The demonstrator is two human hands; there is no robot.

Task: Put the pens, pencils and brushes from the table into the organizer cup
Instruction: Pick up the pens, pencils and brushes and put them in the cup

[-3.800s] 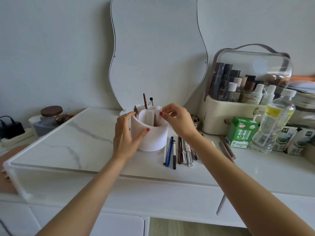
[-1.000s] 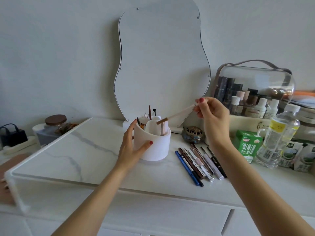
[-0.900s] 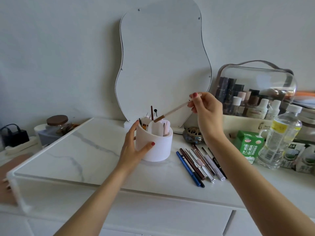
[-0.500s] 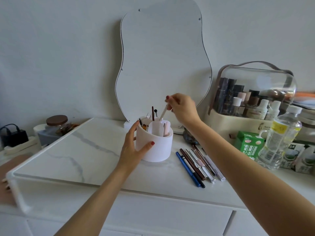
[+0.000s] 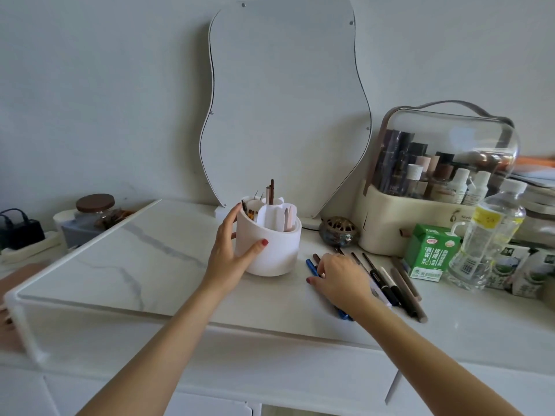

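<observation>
The white organizer cup (image 5: 271, 250) stands on the marble top and holds several brushes and pencils upright in its compartments. My left hand (image 5: 229, 253) grips its left side, thumb on the front wall. Right of the cup, several pens and pencils (image 5: 393, 283) lie side by side on the table. My right hand (image 5: 339, 279) rests low on the left end of that row and covers part of it. Its thumb and fingertips close around the blue pen (image 5: 311, 265), which still lies flat; the pen's far end shows below my wrist.
A wavy mirror (image 5: 285, 100) leans on the wall behind the cup. A small bronze burner (image 5: 338, 232), a cosmetics case (image 5: 435, 187), a green carton (image 5: 429, 252) and a water bottle (image 5: 486, 235) stand to the right. A lidded jar (image 5: 94, 213) sits at the far left.
My right hand let go of the pale brush in the cup, then dropped down and right onto the row of pens. My left hand has stayed on the cup.
</observation>
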